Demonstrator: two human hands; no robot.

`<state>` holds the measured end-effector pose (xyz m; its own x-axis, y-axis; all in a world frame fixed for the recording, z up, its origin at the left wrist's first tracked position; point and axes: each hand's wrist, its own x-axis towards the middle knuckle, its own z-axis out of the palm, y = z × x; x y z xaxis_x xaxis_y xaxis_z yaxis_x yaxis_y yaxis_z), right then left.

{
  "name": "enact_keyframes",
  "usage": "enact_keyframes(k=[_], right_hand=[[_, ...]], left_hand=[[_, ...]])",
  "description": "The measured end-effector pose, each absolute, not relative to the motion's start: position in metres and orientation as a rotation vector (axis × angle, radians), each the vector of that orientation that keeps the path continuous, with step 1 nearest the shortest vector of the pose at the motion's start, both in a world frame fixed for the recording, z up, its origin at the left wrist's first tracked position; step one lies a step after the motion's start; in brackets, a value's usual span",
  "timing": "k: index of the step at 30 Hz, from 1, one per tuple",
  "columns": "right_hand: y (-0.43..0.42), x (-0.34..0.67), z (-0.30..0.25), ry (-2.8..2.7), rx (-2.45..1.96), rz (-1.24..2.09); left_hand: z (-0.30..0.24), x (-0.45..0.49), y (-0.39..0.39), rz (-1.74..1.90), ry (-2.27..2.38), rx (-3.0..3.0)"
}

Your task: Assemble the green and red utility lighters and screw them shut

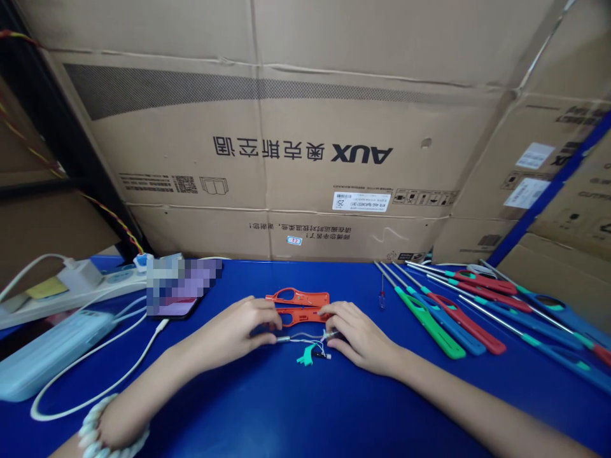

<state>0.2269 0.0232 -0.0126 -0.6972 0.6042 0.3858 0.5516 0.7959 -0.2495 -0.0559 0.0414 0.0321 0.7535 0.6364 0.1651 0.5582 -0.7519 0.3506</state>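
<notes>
Two orange plastic handle shells lie side by side on the blue table, just beyond my hands. My left hand has its fingers curled, pinching the left end of a thin metal rod with wires. My right hand pinches the right end of the same wired piece, its fingertips also touching the nearer orange shell. A small teal plastic part with a short black tip lies below the wires, between my hands.
Several long-stemmed lighters with green, blue and red handles lie at the right. A phone, a power strip, a white power bank and white cables lie at the left. Cardboard boxes wall the table's back.
</notes>
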Motion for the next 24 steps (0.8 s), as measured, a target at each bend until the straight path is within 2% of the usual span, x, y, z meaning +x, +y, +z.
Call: enact_keyframes(k=[8, 24], right_hand=[[0.023, 0.228, -0.007, -2.666, -0.789, 0.315], [0.022, 0.235, -0.003, -2.611, -0.771, 0.201]], left_hand=[[0.016, -0.042, 0.034, 0.332, 0.910, 2.676], [0.014, -0.027, 0.017, 0.325, 0.778, 2.669]])
